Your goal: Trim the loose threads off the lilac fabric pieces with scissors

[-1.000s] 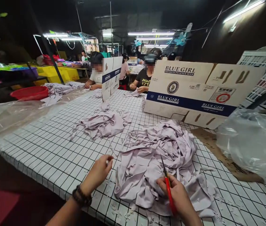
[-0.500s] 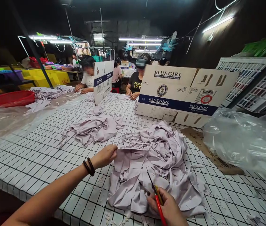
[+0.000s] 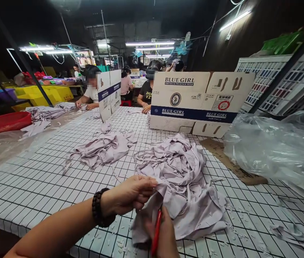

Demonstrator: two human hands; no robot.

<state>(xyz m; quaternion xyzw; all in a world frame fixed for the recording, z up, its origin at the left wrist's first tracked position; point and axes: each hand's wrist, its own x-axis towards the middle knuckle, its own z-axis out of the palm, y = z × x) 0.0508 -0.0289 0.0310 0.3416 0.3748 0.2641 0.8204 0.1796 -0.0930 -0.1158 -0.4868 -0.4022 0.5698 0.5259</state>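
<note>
Workroom: dim, strip lights overhead, co-workers [image 3: 91,91] seated at the far end of the gridded desk [image 3: 33,179].
Far left: red basin [image 3: 4,121] at the edge, with a clear plastic sheet [image 3: 4,147] draped just beside it.
Left of centre: small lilac pile [image 3: 100,148] lying flat, well apart from the hands.
Left hand [image 3: 130,195]: beaded bracelet [image 3: 98,208] on the wrist, fingers narrowed to a pinch on the lilac cloth piece [image 3: 152,208], its edge lifted off the desk.
Right hand [image 3: 168,240]: just below, wrapped round the red-handled scissors [image 3: 156,229]. The blades are tucked behind the cloth, so I cannot tell whether they gape.
Centre: big lilac heap [image 3: 184,168], the held piece touching its near edge, snippets scattered around.
Behind: Blue Girl carton [image 3: 195,104] standing as a screen.
Right: clear plastic bag [image 3: 275,150], bulging, on the desk.
</note>
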